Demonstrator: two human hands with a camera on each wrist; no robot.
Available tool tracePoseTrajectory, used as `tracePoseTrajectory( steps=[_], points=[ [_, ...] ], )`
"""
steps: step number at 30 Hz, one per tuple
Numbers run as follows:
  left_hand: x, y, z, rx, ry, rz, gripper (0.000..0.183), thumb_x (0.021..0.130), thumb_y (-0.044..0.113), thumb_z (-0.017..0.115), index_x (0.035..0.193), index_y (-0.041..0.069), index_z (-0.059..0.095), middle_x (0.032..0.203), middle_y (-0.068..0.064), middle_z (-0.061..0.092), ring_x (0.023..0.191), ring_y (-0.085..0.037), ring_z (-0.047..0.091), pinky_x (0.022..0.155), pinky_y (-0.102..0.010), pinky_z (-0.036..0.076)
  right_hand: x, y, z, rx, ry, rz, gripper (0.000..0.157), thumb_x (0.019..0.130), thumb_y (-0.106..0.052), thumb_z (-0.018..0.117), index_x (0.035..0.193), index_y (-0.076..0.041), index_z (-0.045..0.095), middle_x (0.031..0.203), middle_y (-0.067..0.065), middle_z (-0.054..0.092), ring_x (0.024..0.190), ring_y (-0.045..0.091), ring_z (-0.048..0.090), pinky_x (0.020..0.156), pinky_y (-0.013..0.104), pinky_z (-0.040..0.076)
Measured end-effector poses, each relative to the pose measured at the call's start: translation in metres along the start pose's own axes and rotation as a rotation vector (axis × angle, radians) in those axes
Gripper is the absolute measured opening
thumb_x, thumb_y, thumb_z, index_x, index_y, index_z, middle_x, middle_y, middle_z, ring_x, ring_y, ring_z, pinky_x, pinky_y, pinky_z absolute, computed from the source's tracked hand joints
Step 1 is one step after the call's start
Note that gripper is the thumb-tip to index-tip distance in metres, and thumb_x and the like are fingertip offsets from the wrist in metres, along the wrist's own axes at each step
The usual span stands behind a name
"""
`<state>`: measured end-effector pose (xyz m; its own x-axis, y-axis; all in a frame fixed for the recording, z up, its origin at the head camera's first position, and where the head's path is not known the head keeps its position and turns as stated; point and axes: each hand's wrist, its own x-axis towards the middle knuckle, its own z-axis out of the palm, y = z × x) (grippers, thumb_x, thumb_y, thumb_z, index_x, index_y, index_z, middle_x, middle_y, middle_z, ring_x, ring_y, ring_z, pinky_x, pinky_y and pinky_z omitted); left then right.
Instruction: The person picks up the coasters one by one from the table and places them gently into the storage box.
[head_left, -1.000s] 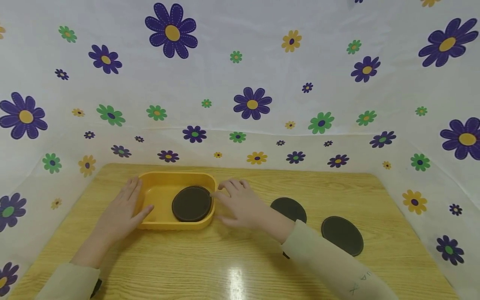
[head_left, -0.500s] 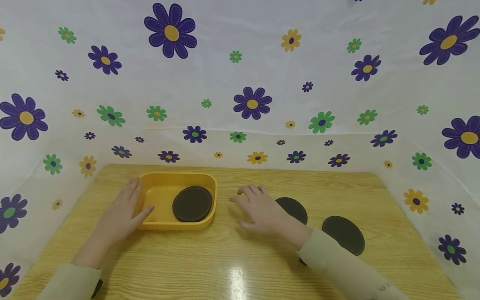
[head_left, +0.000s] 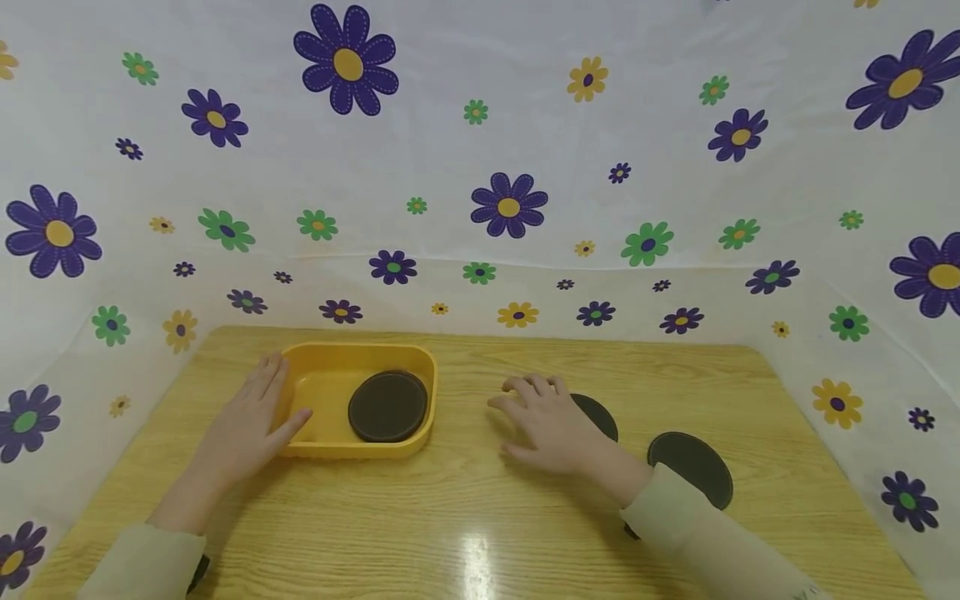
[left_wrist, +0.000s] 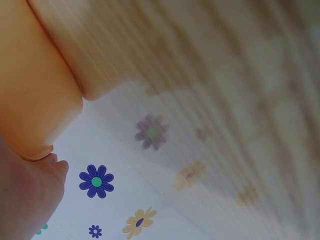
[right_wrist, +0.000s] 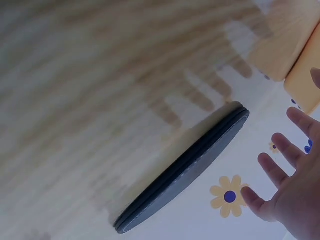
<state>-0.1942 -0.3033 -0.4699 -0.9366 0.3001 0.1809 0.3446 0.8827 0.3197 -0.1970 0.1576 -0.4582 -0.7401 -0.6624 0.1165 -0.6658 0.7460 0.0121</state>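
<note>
In the head view, a yellow plastic tray stands at the left of the table, with a round black coaster lying in its right half. My left hand rests along the tray's left side, fingers straight, thumb over the rim. Right of the tray, my right hand hovers above the table with spread, slightly bent fingers and holds nothing. Partly behind it lies a second black coaster; another coaster is farther right, partly covered by my sleeve. The right wrist view shows a coaster edge-on, seemingly stacked in layers.
The wooden table has a bright glare spot near its front. A white curtain printed with flowers stands behind it and at both sides.
My right hand has moved away from the tray's right edge, rightward toward the coasters on the table. The left hand, tray and coasters stay where they were.
</note>
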Motion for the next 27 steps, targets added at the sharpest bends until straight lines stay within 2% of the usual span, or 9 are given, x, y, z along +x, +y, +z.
tracePoseTrajectory(
  steps=[3, 9, 13, 19, 27],
  points=[
    [0.000, 0.000, 0.000, -0.004, -0.004, -0.002, 0.090, 0.109, 0.048, 0.054, 0.167, -0.007, 0.013, 0.178, -0.025, 0.006, 0.164, -0.049, 0.012, 0.137, -0.050, 0.005, -0.005, 0.002, 0.000, -0.004, 0.006, 0.008, 0.061, 0.095, -0.052, 0.071, 0.147, -0.026, 0.056, 0.150, 0.009, 0.055, 0.136, 0.037, 0.051, 0.107, 0.065, 0.044],
    [0.000, 0.003, -0.003, -0.003, -0.035, -0.020, 0.092, 0.109, 0.051, 0.053, 0.167, -0.007, 0.012, 0.177, -0.026, 0.006, 0.164, -0.049, 0.011, 0.135, -0.059, 0.012, -0.017, 0.009, 0.000, -0.002, 0.010, 0.042, 0.060, 0.094, -0.051, 0.073, 0.146, -0.025, 0.059, 0.153, 0.012, 0.054, 0.138, 0.042, 0.050, 0.107, 0.071, 0.045],
    [0.001, 0.004, -0.005, -0.003, -0.033, -0.018, 0.091, 0.109, 0.050, 0.053, 0.167, -0.008, 0.013, 0.176, -0.028, 0.008, 0.163, -0.051, 0.012, 0.135, -0.060, 0.012, -0.024, 0.017, 0.001, 0.020, 0.007, 0.078, 0.061, 0.093, -0.050, 0.074, 0.145, -0.023, 0.060, 0.153, 0.015, 0.053, 0.138, 0.043, 0.050, 0.107, 0.075, 0.044],
    [0.001, 0.005, -0.005, 0.002, -0.024, -0.013, 0.090, 0.109, 0.049, 0.054, 0.166, -0.009, 0.015, 0.175, -0.030, 0.011, 0.162, -0.052, 0.014, 0.136, -0.057, 0.010, -0.033, 0.029, 0.004, 0.037, -0.045, 0.137, 0.064, 0.092, -0.051, 0.075, 0.146, -0.022, 0.060, 0.156, 0.017, 0.050, 0.140, 0.046, 0.048, 0.106, 0.080, 0.042],
    [0.001, 0.006, -0.005, 0.000, -0.026, -0.012, 0.091, 0.108, 0.048, 0.055, 0.166, -0.009, 0.015, 0.176, -0.029, 0.009, 0.162, -0.052, 0.015, 0.136, -0.058, 0.012, -0.043, 0.037, 0.005, 0.046, -0.095, 0.194, 0.065, 0.092, -0.051, 0.075, 0.149, -0.022, 0.060, 0.154, 0.019, 0.050, 0.138, 0.046, 0.049, 0.102, 0.078, 0.046]
  ],
)
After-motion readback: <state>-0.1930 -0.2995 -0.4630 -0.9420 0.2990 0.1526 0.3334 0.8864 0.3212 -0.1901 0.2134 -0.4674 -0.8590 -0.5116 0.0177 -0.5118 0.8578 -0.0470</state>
